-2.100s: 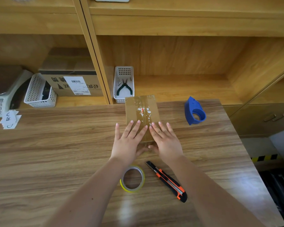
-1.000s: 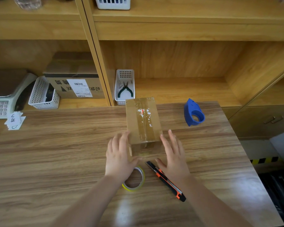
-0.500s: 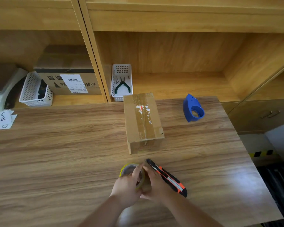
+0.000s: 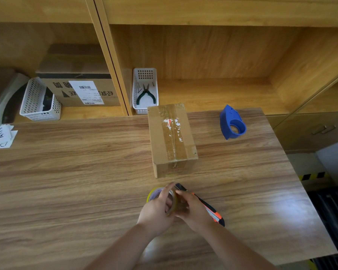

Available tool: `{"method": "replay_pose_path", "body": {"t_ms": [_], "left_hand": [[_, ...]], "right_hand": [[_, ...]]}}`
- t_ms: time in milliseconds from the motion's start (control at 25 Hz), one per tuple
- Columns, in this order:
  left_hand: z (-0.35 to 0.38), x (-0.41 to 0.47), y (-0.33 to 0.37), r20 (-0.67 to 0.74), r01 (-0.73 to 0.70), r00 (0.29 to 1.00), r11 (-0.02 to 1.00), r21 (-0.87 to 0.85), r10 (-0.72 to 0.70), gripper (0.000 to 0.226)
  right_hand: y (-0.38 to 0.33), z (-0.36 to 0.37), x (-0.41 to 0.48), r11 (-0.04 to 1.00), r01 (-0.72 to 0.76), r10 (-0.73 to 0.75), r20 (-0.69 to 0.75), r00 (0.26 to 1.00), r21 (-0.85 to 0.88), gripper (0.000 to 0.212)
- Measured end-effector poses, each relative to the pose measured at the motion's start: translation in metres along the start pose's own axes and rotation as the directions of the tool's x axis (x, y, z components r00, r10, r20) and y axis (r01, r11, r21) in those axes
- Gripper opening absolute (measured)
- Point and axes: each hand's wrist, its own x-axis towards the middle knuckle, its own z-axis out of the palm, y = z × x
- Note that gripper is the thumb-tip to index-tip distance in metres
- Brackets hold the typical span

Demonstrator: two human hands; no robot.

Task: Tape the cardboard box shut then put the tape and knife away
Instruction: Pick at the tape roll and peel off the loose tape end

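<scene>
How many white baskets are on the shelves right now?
2. One basket sits in the left shelf bay beside a labelled carton; the other basket, holding pliers, stands in the right bay behind the cardboard box. Others may lie outside the frame.

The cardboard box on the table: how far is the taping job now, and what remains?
The cardboard box lies closed with old brown tape along its top seam; whether fresh tape is on cannot be told. Both hands, left hand and right hand, hold the yellow tape roll. The knife still lies on the table. Tape and knife are not yet put away.
</scene>
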Motion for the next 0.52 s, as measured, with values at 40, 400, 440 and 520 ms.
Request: {"method": "replay_pose_path", "body": {"t_ms": [40, 400, 440, 520], "left_hand": [[0.001, 0.001, 0.001, -0.01, -0.006, 1.0, 1.0, -0.01, 0.006, 0.085], [0.005, 0.007, 0.014, -0.105, 0.038, 0.992, 0.959, -0.281, -0.071, 0.08], [0.004, 0.007, 0.015, -0.109, 0.056, 0.989, 0.946, -0.319, -0.095, 0.08], [0.004, 0.007, 0.016, -0.087, 0.081, 0.989, 0.922, -0.378, -0.123, 0.08]], "right_hand": [[-0.001, -0.004, 0.0, 1.0, 0.007, -0.007, -0.026, 1.0, 0.018, 0.047], [-0.017, -0.031, -0.001, 0.989, 0.15, -0.15, -0.095, 0.984, -0.011, 0.058], [-0.018, -0.034, -0.002, 0.987, 0.161, -0.16, -0.103, 0.982, -0.007, 0.058], [-0.018, -0.038, -0.002, 0.982, 0.187, -0.187, -0.132, 0.974, -0.008, 0.042]]}}
